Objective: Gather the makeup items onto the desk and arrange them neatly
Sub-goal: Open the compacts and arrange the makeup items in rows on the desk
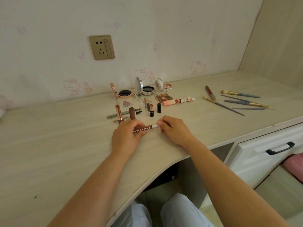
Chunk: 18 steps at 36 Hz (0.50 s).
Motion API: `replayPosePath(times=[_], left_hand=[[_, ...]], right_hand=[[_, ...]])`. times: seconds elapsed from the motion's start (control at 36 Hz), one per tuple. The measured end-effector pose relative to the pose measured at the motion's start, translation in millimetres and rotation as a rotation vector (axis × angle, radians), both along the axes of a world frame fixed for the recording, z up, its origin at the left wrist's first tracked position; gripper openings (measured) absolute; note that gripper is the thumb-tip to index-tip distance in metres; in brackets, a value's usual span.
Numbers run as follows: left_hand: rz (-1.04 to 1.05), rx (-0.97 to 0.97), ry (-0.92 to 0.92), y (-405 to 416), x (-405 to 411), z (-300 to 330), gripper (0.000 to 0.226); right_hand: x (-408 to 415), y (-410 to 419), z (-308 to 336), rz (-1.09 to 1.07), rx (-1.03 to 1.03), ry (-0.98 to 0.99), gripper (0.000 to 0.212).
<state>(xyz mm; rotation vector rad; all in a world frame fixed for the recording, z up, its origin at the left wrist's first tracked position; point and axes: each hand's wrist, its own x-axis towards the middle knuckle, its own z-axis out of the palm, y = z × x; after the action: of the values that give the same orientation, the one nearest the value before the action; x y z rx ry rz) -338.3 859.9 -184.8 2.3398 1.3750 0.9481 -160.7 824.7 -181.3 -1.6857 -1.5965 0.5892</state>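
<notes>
Standing by the desk [49,145], I look from the left: past the wall socket [101,47] and a bare stretch of top, the first things are a rose-gold lipstick [119,113] standing open, a grey liner pen [114,115] lying flat and a brown tube [132,113] upright just beside it. Just in front of these, the left hand [127,136] is curled closed around the brown body of a lip gloss tube [144,128], which lies level, low over the desk, its long axis running left to right between the two hands. The right hand [174,131] pinches the tube's silver cap end with thumb and fingertips. So each hand has its own end, and any pulling or twisting would run along that axis; it looks to me like a cap being seated or removed before the tube joins the rows behind. Further right, well apart, the brushes [242,102] lie loosely fanned, not yet squared up.
</notes>
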Motion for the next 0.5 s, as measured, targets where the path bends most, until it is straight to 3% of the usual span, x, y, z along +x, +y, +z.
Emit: replayPosePath(times=[0.08, 0.22, 0.42, 0.5], left_hand=[[0.003, -0.027, -0.007, -0.2, 0.1, 0.2, 0.015], [-0.001, -0.043, -0.033, -0.2, 0.1, -0.4, 0.016], [0.011, -0.021, -0.038, -1.1, 0.3, 0.5, 0.018], [0.024, -0.014, -0.040, -0.5, -0.5, -0.5, 0.018]], right_hand=[[2.9, 0.0, -1.2, -0.014, 0.034, -0.006, 0.007], [3.2, -0.5, -1.7, -0.021, 0.053, 0.022, 0.020], [2.3, 1.3, -2.9, 0.007, 0.018, -0.071, 0.006], [3.7, 0.1, -4.1, 0.001, 0.046, -0.036, 0.014]])
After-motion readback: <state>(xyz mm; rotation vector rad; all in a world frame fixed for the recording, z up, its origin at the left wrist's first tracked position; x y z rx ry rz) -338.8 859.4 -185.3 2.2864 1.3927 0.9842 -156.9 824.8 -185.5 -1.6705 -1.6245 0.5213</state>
